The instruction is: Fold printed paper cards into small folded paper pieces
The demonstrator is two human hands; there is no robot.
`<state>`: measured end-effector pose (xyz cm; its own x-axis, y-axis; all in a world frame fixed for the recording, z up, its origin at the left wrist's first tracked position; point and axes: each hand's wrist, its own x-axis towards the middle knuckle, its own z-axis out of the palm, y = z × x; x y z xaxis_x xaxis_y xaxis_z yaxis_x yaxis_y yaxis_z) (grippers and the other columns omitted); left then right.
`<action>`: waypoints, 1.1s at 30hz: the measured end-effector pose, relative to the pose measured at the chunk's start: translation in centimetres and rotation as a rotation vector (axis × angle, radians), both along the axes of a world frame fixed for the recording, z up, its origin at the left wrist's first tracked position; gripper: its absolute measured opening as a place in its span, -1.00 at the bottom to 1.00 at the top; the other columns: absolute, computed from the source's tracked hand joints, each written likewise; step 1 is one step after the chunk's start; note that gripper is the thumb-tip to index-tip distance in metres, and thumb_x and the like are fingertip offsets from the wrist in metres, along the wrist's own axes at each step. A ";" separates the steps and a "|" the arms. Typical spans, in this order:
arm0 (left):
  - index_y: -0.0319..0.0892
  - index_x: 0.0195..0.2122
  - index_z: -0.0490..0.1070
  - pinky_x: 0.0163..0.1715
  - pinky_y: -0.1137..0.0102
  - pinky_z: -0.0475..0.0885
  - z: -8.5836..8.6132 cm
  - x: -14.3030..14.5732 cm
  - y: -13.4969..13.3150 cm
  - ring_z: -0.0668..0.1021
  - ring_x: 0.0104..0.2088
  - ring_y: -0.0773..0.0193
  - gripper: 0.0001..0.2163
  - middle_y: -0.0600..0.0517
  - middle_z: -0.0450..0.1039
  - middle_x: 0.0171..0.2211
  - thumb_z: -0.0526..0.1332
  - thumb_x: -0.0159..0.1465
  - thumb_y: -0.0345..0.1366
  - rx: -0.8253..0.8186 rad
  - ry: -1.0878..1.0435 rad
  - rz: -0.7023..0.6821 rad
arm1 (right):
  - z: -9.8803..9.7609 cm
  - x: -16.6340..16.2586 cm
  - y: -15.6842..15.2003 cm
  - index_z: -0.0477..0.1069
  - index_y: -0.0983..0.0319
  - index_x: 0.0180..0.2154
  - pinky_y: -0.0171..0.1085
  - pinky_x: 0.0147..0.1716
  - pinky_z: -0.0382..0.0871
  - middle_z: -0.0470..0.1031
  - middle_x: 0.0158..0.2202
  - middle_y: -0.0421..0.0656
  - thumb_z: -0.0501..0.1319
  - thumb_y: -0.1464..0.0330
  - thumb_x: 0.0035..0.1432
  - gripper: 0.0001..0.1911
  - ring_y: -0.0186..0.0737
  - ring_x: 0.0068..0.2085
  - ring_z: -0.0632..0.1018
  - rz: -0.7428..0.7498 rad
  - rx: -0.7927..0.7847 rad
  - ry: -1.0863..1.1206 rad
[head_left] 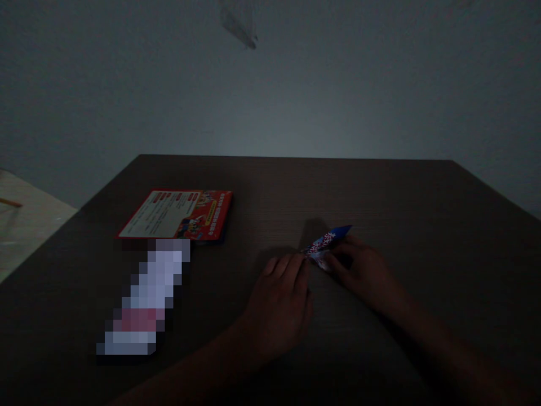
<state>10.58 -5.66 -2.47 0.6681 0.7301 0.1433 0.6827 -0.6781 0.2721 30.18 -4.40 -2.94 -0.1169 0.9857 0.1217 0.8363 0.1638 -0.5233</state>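
Observation:
A narrow folded piece of patterned paper [324, 241], deep blue with white snowflake-like shapes, stands at an angle above the table. Its pointed tip aims to the right and away from me. My left hand [281, 301] rests on the table with its fingers close together at the paper's left end, holding it down; the thumb is mostly hidden. On the right side, my right hand [366, 270] pinches the paper's lower, paler flap between thumb and fingers. The dim light hides how the folds run under the fingertips.
To the left on the dark wooden table [262, 186] lies a red booklet or box [169, 214] with printed text and cartoon figures. Nearer me is a phone-shaped device [152, 293] with a blurred, glowing screen. A grey wall [321, 84] stands behind the table.

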 end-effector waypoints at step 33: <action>-0.28 0.00 0.30 0.05 0.11 0.19 0.5 0.0 0.1 0.34 0.02 0.06 -0.68 -0.13 0.32 0.04 0.05 0.25 -0.27 -0.005 -0.004 0.020 | -0.1 0.0 0.5 0.50 0.26 -0.41 -0.26 -0.36 0.34 0.49 -0.32 -0.06 0.11 0.36 0.15 -0.78 -0.22 -0.40 0.51 -0.046 -0.013 -0.109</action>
<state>10.61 -5.60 -2.01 0.6532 0.7437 0.1425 0.6946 -0.6634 0.2782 30.14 -3.88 -3.00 -0.0829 0.9917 0.0979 0.8949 0.1173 -0.4306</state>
